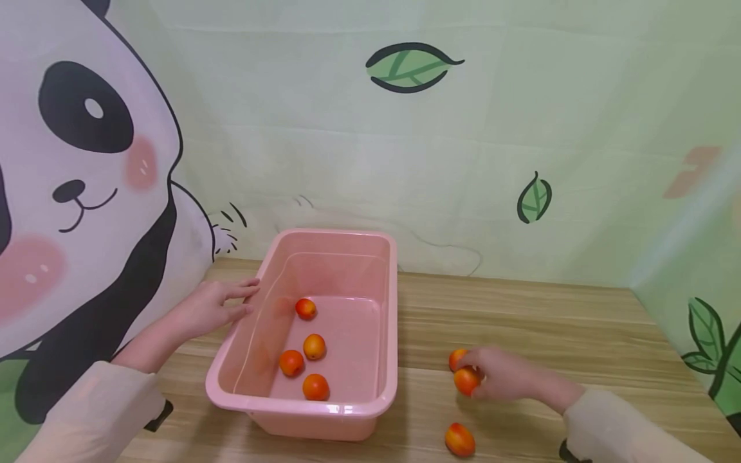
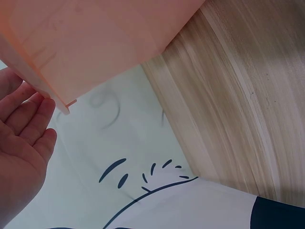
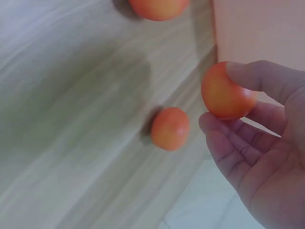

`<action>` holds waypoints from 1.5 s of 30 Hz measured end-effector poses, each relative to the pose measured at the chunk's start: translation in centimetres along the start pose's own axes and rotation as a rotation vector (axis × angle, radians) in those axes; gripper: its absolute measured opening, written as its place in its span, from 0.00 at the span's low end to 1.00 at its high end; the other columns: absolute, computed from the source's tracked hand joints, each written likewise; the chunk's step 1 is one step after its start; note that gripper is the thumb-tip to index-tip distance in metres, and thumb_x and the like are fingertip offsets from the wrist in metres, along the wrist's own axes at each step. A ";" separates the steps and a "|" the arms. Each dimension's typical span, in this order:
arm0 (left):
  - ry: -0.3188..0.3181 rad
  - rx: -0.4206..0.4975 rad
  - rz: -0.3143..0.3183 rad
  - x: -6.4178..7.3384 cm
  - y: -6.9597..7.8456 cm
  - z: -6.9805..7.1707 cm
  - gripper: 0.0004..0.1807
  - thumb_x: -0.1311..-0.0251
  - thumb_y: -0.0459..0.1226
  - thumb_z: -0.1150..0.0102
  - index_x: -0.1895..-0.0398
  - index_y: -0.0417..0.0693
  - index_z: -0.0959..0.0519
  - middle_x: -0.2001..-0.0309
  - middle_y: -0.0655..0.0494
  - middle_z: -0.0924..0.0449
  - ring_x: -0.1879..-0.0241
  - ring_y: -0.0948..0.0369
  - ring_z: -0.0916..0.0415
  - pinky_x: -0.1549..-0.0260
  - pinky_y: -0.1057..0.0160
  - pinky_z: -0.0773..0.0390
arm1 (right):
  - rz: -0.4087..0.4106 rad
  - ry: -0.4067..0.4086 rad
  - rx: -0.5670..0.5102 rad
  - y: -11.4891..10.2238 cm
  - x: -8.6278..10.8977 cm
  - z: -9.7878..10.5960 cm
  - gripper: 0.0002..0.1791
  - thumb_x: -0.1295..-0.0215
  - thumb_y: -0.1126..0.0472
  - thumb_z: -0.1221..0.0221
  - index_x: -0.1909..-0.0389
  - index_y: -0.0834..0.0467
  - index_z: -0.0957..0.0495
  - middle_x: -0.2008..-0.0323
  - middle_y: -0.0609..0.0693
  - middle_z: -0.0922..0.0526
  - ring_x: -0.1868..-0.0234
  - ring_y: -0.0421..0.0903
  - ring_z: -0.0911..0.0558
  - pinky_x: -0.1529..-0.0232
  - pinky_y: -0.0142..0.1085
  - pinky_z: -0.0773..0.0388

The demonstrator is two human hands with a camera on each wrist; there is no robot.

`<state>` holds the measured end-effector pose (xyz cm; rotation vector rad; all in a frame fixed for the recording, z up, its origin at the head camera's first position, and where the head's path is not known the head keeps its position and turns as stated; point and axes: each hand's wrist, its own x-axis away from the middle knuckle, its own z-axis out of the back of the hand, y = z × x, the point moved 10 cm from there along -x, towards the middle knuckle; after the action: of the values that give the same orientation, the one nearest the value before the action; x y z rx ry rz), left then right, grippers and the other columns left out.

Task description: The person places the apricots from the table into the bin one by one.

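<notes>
My right hand pinches a small orange-red fruit between thumb and fingers, to the right of the pink plastic tub. Just behind the held one, a second fruit lies on the wooden table, partly covered by my fingers. Nearer the front edge rests another similar fruit. Inside the tub, several more sit on the bottom, among them a redder fruit toward the back. My left hand touches the tub's left rim with extended fingers; nothing is held in it.
The tub stands left of centre on the wood-grain table, close to the back. Behind it hangs a pale green cloth backdrop printed with leaves and a large panda on the left.
</notes>
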<state>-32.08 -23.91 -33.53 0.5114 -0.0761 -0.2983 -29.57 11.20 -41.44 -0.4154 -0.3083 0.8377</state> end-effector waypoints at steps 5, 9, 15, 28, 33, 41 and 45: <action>-0.012 0.018 0.017 0.0 -0.2 -0.1 0.24 0.45 0.36 0.45 0.44 0.38 0.32 0.40 0.42 0.36 0.72 0.56 0.29 0.88 0.69 0.40 | 0.024 -0.007 -0.019 -1.2 -0.4 1.2 0.16 0.58 0.68 0.39 0.63 0.62 0.23 0.73 0.42 0.27 0.73 0.35 0.31 0.72 0.26 0.32; 0.000 0.023 0.005 0.0 -0.2 0.0 0.24 0.46 0.36 0.44 0.44 0.37 0.31 0.40 0.42 0.36 0.55 0.45 0.28 0.88 0.69 0.38 | 0.000 -0.034 -0.029 -1.9 -0.9 2.0 0.16 0.55 0.66 0.39 0.61 0.63 0.23 0.71 0.43 0.26 0.71 0.36 0.30 0.70 0.27 0.31; 0.002 0.016 -0.005 -0.1 -0.2 -0.1 0.24 0.45 0.36 0.44 0.44 0.37 0.31 0.40 0.42 0.36 0.51 0.46 0.29 0.88 0.69 0.39 | -0.031 -0.041 0.028 -3.2 -1.9 3.8 0.17 0.54 0.65 0.38 0.60 0.62 0.23 0.70 0.43 0.25 0.70 0.39 0.29 0.68 0.29 0.29; -0.012 0.013 -0.006 -0.1 -0.3 -0.2 0.24 0.45 0.36 0.45 0.44 0.37 0.32 0.40 0.41 0.37 0.66 0.55 0.27 0.88 0.69 0.38 | 0.000 -0.016 0.086 -6.5 -3.9 7.3 0.16 0.52 0.66 0.41 0.58 0.60 0.24 0.67 0.44 0.23 0.67 0.40 0.28 0.63 0.34 0.27; -0.009 0.019 -0.005 -0.1 -0.3 -0.1 0.24 0.45 0.36 0.45 0.44 0.37 0.32 0.40 0.41 0.37 0.61 0.51 0.26 0.87 0.69 0.37 | 0.090 0.026 0.149 -8.0 -4.8 8.5 0.15 0.53 0.66 0.41 0.60 0.60 0.23 0.69 0.44 0.23 0.70 0.39 0.28 0.67 0.30 0.28; -0.005 0.021 -0.002 -0.1 -0.5 -0.1 0.25 0.45 0.37 0.44 0.44 0.38 0.32 0.39 0.42 0.37 0.68 0.51 0.26 0.87 0.70 0.36 | 0.049 -0.006 0.166 -9.2 -6.2 9.3 0.16 0.50 0.64 0.41 0.58 0.58 0.23 0.68 0.44 0.23 0.67 0.40 0.28 0.64 0.31 0.28; -0.005 0.013 0.001 -0.2 -0.5 -0.2 0.25 0.45 0.36 0.44 0.43 0.39 0.32 0.39 0.42 0.37 0.82 0.60 0.36 0.88 0.70 0.38 | 0.057 -0.023 0.149 -10.2 -7.0 9.4 0.15 0.50 0.63 0.40 0.57 0.56 0.22 0.70 0.43 0.24 0.67 0.41 0.28 0.63 0.32 0.28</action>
<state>-32.34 -24.23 -33.93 0.5238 -0.0831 -0.2985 -31.30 1.95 -29.10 -0.2773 -0.2543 0.9155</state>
